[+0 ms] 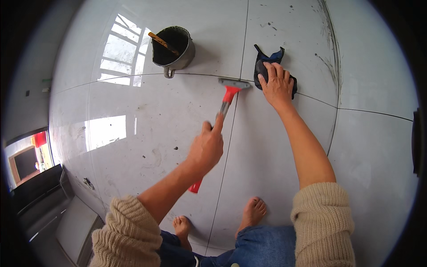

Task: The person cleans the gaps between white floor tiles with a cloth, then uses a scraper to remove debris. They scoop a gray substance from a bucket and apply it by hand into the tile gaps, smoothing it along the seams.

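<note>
My left hand (207, 147) grips the handle of a red-handled floor scraper (230, 95), index finger stretched along the shaft. The scraper's wide grey metal head lies at a tile joint, left of my right hand. A red end of the handle shows below my wrist. My right hand (277, 81) rests on a crumpled dark cloth (275, 58), black with some blue, pressed against the tiles. The fingers partly cover the cloth, and its folds stick out above and to the right of them.
A dirty metal pot (185, 58) with a dark inside and an orange-handled tool (163, 43) in it stands at upper left. Dark smears (330, 40) mark a tile joint at upper right. Crumbs dot the glossy floor tiles (180, 110). My bare feet (255, 210) are below.
</note>
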Demonstrator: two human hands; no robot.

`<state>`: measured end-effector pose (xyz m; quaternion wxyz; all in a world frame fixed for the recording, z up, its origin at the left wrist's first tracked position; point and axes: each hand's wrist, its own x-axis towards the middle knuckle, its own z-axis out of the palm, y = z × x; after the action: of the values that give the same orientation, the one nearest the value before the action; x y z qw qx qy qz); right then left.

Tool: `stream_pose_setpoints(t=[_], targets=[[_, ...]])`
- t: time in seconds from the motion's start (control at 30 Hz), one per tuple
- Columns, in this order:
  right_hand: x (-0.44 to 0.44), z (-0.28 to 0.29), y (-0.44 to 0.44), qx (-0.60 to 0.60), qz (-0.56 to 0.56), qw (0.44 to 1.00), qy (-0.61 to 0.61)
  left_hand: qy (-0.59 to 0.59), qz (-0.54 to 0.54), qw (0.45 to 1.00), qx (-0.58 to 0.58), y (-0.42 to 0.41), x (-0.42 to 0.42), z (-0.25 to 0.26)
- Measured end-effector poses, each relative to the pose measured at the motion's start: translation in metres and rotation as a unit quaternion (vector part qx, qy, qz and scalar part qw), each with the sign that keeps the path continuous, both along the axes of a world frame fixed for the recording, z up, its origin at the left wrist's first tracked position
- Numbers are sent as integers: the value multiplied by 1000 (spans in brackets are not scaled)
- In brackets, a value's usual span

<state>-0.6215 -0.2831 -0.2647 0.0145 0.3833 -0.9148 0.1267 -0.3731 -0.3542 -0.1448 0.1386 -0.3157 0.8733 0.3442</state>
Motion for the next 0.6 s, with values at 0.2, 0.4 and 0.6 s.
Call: stream_pose_setpoints(t=[0.2, 0.4, 0.6], targets=[[0, -4, 3, -15, -1, 999, 34, -15, 1, 1000, 15, 43, 70, 5], [-1, -7, 5, -16, 0, 999, 30, -23, 36, 998, 48, 14, 8, 15], [0, -5, 3, -12, 0, 999, 32, -35, 28, 999, -3, 32, 58, 11]])
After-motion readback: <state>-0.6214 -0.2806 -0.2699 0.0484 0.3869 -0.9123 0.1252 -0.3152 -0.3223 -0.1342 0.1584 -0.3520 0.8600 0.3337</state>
